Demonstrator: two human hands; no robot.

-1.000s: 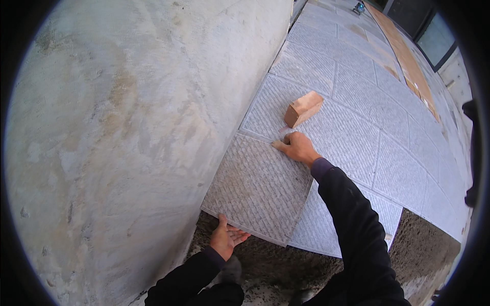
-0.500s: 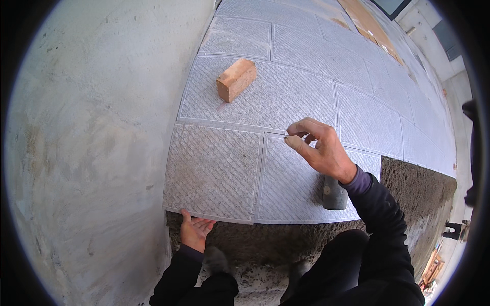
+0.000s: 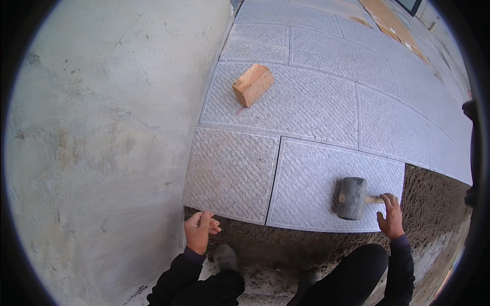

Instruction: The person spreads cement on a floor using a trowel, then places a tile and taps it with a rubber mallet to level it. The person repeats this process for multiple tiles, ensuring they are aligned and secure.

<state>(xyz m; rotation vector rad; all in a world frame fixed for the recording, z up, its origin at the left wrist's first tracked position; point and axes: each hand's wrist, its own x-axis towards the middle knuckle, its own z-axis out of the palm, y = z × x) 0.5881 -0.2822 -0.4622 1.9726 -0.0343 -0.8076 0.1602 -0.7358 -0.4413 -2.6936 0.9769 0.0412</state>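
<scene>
My left hand (image 3: 199, 232) is at the front edge of the left grey stone slab (image 3: 229, 171), fingers loosely bent and apart. I see nothing held in it. A narrow dark gap separates that slab from a larger grey slab (image 3: 311, 178) to its right. On the larger slab lies a rubber mallet (image 3: 352, 196) with a dark grey head and a short visible stretch of wooden handle. My right hand (image 3: 392, 219) reaches that handle, fingers over its right end and thumb apart below. The fingers hide the handle's end.
An orange-brown brick (image 3: 253, 85) sits on the slab row behind. A bare plastered wall (image 3: 112, 143) rises along the left. Dark loose bedding (image 3: 429, 196) lies right of the slabs and along their front, near my shoes (image 3: 225, 257). Brown boards (image 3: 390, 23) lie far back.
My right hand has moved from the joint between the slabs down and right to the mallet handle. My left hand has drawn its fingers back from the slab's front edge. The view has shifted.
</scene>
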